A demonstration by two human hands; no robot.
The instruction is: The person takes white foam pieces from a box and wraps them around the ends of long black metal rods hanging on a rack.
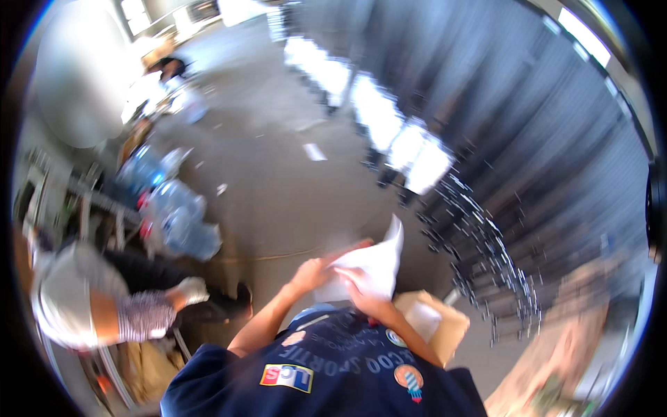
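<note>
In front of my chest I hold a thin white sheet [381, 263], with one corner standing up at its far right. Whether it is paper or a plastic bag I cannot tell through the blur. My left hand [314, 273] is closed on its left edge. My right hand [364, 295] grips its near side, with the fingers partly behind the white material. An open cardboard box [450, 325] with something white inside sits just right of my right forearm.
At the left is another person in a grey top [69, 295], with a patterned sleeve and a pale glove [192, 290]. Large clear blue plastic bottles [182, 217] lie bunched beyond. Dark racks with many rods [493, 257] line the right. Paper scraps [315, 151] lie on the floor.
</note>
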